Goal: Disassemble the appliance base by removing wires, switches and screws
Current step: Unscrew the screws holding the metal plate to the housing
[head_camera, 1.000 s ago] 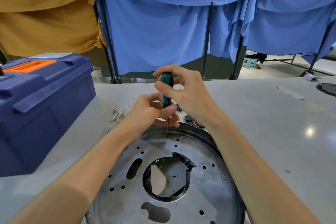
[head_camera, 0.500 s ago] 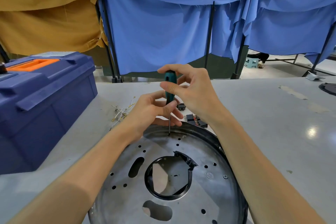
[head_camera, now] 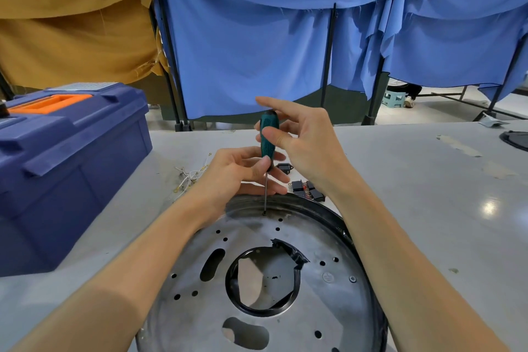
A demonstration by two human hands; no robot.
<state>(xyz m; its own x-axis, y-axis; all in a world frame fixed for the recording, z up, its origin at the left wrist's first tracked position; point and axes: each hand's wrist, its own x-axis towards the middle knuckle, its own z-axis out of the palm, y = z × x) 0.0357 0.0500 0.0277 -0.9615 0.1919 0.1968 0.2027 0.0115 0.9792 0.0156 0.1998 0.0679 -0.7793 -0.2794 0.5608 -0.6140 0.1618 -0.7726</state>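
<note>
While left fingers (head_camera: 260, 168) pinch its lower handle, screwdriver (head_camera: 269, 130) tip touches base (head_camera: 328, 308).

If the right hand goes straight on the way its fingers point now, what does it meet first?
The teal grip of the upright screwdriver: the right hand points leftward at it, and its thumb touches it. Beyond that, probably the dark blue plastic toolbox, though depth is unclear.

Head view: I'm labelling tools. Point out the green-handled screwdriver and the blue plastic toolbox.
Green-handled screwdriver (head_camera: 268, 121): head view, on its handle.
Blue plastic toolbox (head_camera: 65, 203): head view, on its front wall.
</note>
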